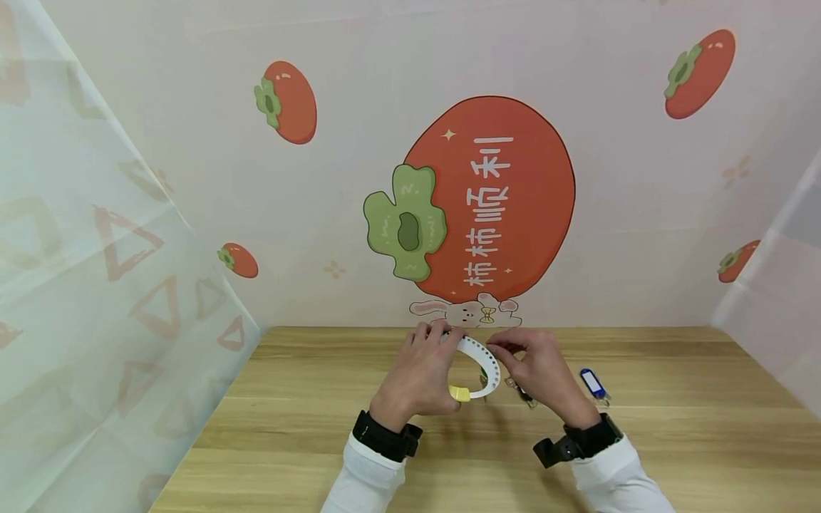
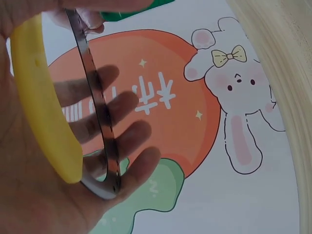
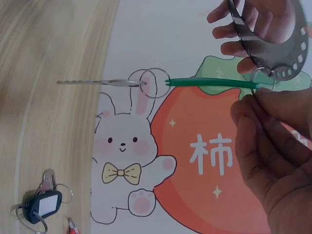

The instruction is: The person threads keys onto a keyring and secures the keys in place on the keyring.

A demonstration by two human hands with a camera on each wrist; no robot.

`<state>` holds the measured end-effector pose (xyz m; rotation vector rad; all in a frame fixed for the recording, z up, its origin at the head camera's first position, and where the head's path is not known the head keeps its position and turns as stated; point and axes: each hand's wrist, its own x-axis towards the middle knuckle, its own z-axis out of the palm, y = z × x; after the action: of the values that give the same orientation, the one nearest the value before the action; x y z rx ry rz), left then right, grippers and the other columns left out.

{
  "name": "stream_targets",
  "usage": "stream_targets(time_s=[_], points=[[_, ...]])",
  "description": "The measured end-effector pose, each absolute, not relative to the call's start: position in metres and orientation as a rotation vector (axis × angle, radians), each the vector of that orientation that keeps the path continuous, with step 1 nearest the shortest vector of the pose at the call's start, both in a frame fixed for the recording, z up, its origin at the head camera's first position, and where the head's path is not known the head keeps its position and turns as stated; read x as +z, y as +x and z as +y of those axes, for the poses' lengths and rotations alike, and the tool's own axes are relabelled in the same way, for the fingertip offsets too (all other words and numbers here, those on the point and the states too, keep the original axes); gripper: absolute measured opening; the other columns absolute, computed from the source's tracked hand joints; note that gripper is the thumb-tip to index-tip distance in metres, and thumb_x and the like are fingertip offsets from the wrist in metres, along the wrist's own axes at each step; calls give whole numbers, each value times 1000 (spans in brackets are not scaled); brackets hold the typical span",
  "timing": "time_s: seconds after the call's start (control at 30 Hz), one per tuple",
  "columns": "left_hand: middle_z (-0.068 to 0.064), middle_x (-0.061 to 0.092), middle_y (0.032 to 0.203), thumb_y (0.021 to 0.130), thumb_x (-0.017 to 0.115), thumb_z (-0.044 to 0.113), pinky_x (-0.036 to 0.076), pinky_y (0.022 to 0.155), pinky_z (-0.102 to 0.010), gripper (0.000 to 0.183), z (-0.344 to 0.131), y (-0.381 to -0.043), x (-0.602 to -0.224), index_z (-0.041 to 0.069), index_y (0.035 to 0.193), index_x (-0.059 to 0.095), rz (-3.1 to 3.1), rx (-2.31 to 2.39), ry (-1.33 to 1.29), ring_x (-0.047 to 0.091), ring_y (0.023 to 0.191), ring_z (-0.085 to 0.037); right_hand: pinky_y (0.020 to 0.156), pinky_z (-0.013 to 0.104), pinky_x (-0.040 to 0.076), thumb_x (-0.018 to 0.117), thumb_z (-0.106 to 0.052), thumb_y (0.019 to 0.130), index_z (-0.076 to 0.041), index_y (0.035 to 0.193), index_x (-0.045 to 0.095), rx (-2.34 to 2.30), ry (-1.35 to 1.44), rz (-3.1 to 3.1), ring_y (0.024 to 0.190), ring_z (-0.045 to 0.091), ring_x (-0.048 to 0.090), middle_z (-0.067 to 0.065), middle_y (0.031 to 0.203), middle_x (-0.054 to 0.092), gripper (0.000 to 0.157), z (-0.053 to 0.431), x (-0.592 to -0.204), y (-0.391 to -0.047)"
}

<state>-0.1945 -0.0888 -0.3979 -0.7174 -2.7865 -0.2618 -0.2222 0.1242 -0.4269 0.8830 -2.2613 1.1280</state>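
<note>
My left hand (image 1: pixel 418 374) holds a curved metal band with a row of holes (image 1: pixel 491 362) and a yellow handle (image 2: pixel 43 107). The handle lies against the palm, with the fingers reaching toward the metal. On the right, my right hand (image 1: pixel 544 367) pinches a small split ring (image 3: pixel 263 73) close to the perforated end of the band. A green key tag (image 3: pixel 209 82) extends from that ring. From the tag's other ring hangs a metal key (image 3: pixel 105 82). Whether the pinched ring passes through a hole is unclear.
A blue key tag (image 1: pixel 593 383) with a ring lies on the wooden table (image 1: pixel 288 413), right of my right hand. Near that hand lies a dark key tag (image 3: pixel 45 204) with a key, and a small red item (image 3: pixel 73 227) shows beside it. A printed wall (image 1: pixel 359 43) stands behind.
</note>
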Motion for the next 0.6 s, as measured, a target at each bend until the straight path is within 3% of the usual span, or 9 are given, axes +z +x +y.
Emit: stream_targets(time_s=[0.17,0.43,0.6], points=[[-5,52,133,59,91,31,44,102,-49,93,-88,-194,-397,18,142,53,-2818,-312,-780,47,117,-28,61,29,56,78,10,81,-6,92,79,1049,966,-2192,73,9,69,0,86,74,20,125,-427,-224],[-9,51,135,60,91,31,40,106,-51,94,-88,-193,-396,15,144,52,-2801,-332,-738,46,120,-29,63,27,56,75,-1,90,-6,97,77,1209,773,-2393,73,10,68,2,89,73,9,124,-424,-220],[-7,52,134,60,91,31,42,103,-51,95,-87,-194,-396,16,145,52,-2816,-349,-739,47,119,-29,65,28,56,75,0,89,-6,96,76,1229,737,-2369,73,11,68,0,87,73,9,123,-424,-219]])
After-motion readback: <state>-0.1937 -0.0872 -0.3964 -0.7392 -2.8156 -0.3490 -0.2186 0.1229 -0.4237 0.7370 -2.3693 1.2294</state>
